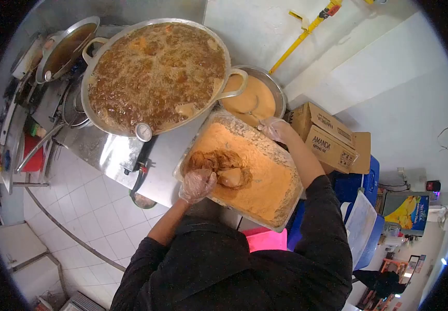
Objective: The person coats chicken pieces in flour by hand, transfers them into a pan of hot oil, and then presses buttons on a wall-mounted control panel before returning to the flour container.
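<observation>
A tray (281,171) of orange breading flour lies in front of me, with dark wet meat pieces (218,161) and a pale piece (230,178) near its left side. My left hand (198,185), in a clear plastic glove, is at the tray's left edge, fingers curled against the dark pieces; what they grip is hidden. Also gloved, my right hand (274,129) is closed at the tray's far corner beside a metal bowl (281,96) of orange batter. It appears to grip the handle of a ladle (255,106) lying in the batter.
A wide two-handled pan (156,72) of bubbling oil stands behind the tray, a dial thermometer (143,132) at its rim. Cardboard boxes (332,137) and a blue container (371,181) are to the right. A yellow pipe (296,44) runs along the wall.
</observation>
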A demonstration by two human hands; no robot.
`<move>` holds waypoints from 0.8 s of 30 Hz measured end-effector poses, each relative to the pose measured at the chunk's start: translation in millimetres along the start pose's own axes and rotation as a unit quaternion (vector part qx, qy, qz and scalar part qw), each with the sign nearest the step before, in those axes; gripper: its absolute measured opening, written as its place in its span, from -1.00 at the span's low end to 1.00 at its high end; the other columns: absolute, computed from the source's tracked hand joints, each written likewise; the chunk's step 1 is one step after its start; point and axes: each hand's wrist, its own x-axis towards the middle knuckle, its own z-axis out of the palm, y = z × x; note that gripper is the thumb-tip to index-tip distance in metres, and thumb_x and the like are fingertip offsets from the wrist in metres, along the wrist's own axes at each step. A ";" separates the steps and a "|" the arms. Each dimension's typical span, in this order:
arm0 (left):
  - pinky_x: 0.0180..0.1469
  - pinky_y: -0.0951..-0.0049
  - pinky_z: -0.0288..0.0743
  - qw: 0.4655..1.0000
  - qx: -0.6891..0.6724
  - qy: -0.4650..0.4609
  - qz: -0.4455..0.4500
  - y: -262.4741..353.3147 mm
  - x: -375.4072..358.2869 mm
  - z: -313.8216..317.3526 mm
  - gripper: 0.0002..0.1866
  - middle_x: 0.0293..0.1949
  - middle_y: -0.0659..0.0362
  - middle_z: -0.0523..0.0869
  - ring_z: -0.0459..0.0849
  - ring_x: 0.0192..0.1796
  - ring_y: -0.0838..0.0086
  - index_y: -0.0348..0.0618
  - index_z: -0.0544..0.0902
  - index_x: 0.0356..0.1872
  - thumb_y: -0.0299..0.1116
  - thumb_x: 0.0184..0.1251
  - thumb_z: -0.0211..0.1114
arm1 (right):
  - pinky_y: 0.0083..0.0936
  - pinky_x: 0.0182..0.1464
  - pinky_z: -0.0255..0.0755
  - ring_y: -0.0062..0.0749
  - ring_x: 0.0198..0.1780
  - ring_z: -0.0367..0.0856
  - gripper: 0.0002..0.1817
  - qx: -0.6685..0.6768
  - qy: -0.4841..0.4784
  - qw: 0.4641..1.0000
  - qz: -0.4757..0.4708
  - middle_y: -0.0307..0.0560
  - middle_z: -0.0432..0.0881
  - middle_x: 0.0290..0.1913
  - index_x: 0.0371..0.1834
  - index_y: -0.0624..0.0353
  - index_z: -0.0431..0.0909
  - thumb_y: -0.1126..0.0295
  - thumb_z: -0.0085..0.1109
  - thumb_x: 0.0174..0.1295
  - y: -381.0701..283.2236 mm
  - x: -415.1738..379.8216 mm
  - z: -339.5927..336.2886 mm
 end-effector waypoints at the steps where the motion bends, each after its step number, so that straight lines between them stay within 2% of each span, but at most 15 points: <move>1: -0.41 0.05 0.52 1.000 0.004 0.000 -0.002 -0.1 -0.4 0.4 -0.70 -0.58 -0.07 0.60 0.64 -0.50 0.01 -0.19 0.54 -0.60 -0.29 0.31 0.24 | -0.55 -0.60 0.12 -0.56 -0.62 0.20 -0.86 -0.013 -0.001 1.000 -0.004 -0.27 0.37 -0.47 -0.34 0.17 0.35 0.45 -0.01 0.43 0.7 5.8 1.1; 3: -0.41 0.04 0.52 1.000 0.013 0.001 -0.006 -0.6 -0.5 0.9 -0.71 -0.58 -0.07 0.60 0.64 -0.50 0.01 -0.19 0.54 -0.59 -0.28 0.31 0.25 | -0.54 -0.61 0.12 -0.55 -0.65 0.19 -0.80 -0.064 0.114 0.989 0.069 -0.28 0.35 -0.52 -0.34 0.17 0.36 0.36 -0.02 0.48 -5.5 22.6 21.0; 6: -0.42 0.03 0.51 1.000 0.012 0.004 -0.009 3.7 0.4 -2.5 -0.72 -0.58 -0.06 0.61 0.64 -0.50 0.01 -0.19 0.55 -0.57 -0.27 0.30 0.25 | -0.52 -0.64 0.11 -0.57 -0.68 0.17 -0.74 -0.165 0.139 0.975 0.046 -0.31 0.30 -0.58 -0.34 0.14 0.37 0.26 -0.05 0.51 1.1 17.5 40.7; 9: -0.42 0.04 0.51 1.000 0.010 -0.002 -0.001 -2.3 -0.5 4.4 -0.72 -0.58 -0.05 0.60 0.64 -0.50 0.01 -0.19 0.55 -0.56 -0.26 0.30 0.25 | -0.55 -0.64 0.10 -0.59 -0.66 0.23 -0.70 -0.190 0.231 0.946 0.126 -0.33 0.32 -0.59 -0.30 0.11 0.41 0.15 -0.07 0.52 -3.6 9.8 54.5; 12: -0.41 0.04 0.51 1.000 0.015 0.021 0.001 -2.8 -1.5 8.7 -0.67 -0.59 -0.07 0.61 0.64 -0.50 0.00 -0.22 0.58 -0.54 -0.23 0.38 0.22 | -0.56 -0.64 0.11 -0.60 -0.67 0.27 -0.61 -0.126 0.251 0.953 0.108 -0.34 0.32 -0.62 -0.32 0.10 0.44 0.03 -0.08 0.51 -3.1 -4.2 69.8; 15: -0.40 0.03 0.51 1.000 0.015 -0.005 0.003 -0.7 0.1 2.9 -0.67 -0.58 -0.09 0.60 0.64 -0.49 -0.01 -0.23 0.58 -0.54 -0.24 0.39 0.21 | -0.57 -0.63 0.13 -0.58 -0.70 0.26 -0.58 -0.124 0.246 0.958 0.080 -0.34 0.29 -0.66 -0.39 0.08 0.45 0.00 -0.07 0.48 -6.2 -26.0 85.0; 17: -0.40 0.03 0.50 1.000 0.018 -0.012 0.002 2.7 1.3 -0.4 -0.66 -0.58 -0.10 0.60 0.64 -0.49 -0.02 -0.23 0.57 -0.55 -0.24 0.39 0.20 | -0.51 -0.63 0.10 -0.55 -0.72 0.20 -0.58 -0.102 0.316 0.943 0.031 -0.34 0.23 -0.68 -0.43 0.06 0.44 -0.01 -0.06 0.47 5.0 -27.0 86.5; 19: -0.39 0.02 0.50 1.000 0.009 -0.018 -0.003 6.9 1.6 -3.4 -0.66 -0.57 -0.09 0.60 0.63 -0.48 -0.02 -0.23 0.57 -0.56 -0.23 0.38 0.19 | -0.46 -0.62 0.06 -0.52 -0.73 0.14 -0.58 -0.081 0.345 0.935 0.017 -0.35 0.19 -0.69 -0.45 0.06 0.43 -0.01 -0.05 0.46 8.4 -43.3 84.1; 21: -0.39 0.02 0.49 1.000 -0.010 -0.023 -0.012 12.0 3.5 -7.0 -0.64 -0.57 -0.07 0.61 0.63 -0.48 -0.01 -0.21 0.55 -0.60 -0.22 0.36 0.18 | -0.41 -0.60 0.01 -0.49 -0.72 0.08 -0.58 -0.060 0.334 0.940 0.035 -0.35 0.16 -0.68 -0.45 0.06 0.42 -0.01 -0.05 0.46 -44.0 -105.0 142.0; 24: -0.40 0.03 0.49 1.000 0.007 -0.021 0.000 7.1 -0.8 -0.7 -0.67 -0.57 -0.08 0.61 0.62 -0.50 -0.01 -0.21 0.56 -0.60 -0.25 0.34 0.21 | -0.50 -0.60 0.20 -0.59 -0.64 0.28 -0.53 -0.087 0.313 0.943 0.066 -0.32 0.36 -0.59 -0.19 0.15 0.45 -0.10 -0.04 0.49 -44.0 -115.3 137.7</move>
